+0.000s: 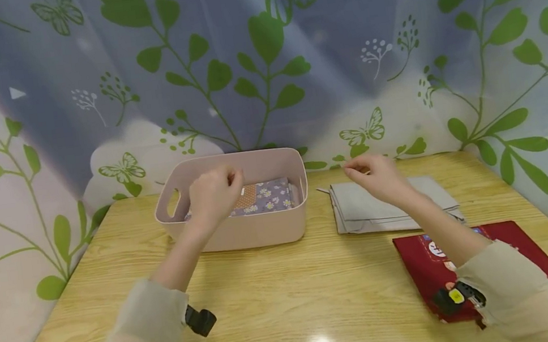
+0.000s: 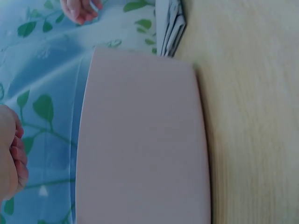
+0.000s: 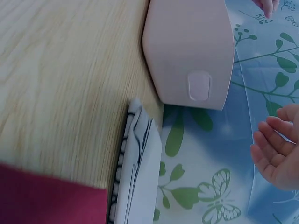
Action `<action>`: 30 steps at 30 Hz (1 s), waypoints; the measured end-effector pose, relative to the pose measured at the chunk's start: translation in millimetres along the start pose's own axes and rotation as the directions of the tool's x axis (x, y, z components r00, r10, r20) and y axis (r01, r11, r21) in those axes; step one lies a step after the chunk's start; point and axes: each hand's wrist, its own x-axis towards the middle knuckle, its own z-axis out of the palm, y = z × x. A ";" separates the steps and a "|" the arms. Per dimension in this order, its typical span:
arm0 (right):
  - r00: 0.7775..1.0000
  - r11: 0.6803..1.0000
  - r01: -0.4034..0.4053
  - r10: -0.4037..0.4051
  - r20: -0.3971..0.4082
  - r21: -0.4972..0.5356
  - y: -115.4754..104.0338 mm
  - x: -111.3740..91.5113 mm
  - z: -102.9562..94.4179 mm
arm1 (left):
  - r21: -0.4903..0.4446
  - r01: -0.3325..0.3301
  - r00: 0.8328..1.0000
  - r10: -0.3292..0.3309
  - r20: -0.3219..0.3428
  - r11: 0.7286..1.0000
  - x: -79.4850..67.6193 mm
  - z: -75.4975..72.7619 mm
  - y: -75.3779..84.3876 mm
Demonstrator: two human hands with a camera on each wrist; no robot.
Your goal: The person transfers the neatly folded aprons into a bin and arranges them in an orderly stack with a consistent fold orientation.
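My left hand [image 1: 217, 192] hovers over the left part of a pink plastic basket [image 1: 256, 231], its fingers loosely curled around nothing. Inside the basket lies a folded purple fabric piece [image 1: 274, 195] with white daisies and an orange dotted patch, partly hidden behind that hand. My right hand [image 1: 376, 175] is raised above a folded light grey cloth [image 1: 361, 209], and the right wrist view shows its bent fingers [image 3: 275, 142] with nothing between them. A dark red fabric piece [image 1: 514, 247] with printed figures lies flat under the right forearm.
All of these stand on a light wooden table [image 1: 279, 296]. Behind it hangs a curtain [image 1: 334, 72] with green leaves and butterflies, close to the table's back edge. The grey cloth lies right of the basket, with the red fabric nearer the front.
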 end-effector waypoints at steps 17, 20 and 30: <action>0.998 0.998 0.008 -0.013 -0.069 -0.069 29.1 -33.9 -27.1 | 0.023 -0.330 0.938 0.330 -0.107 0.944 -20.9 26.2 61.1; 0.996 0.999 0.006 -0.011 -0.090 -0.051 36.1 -41.1 -30.9 | 0.007 -0.370 0.924 0.369 -0.105 0.929 -26.1 32.4 73.6; 0.994 0.996 -0.024 0.015 -0.108 -0.091 58.1 -62.1 -43.7 | -0.005 -0.379 0.925 0.379 0.035 0.925 -42.6 57.8 101.7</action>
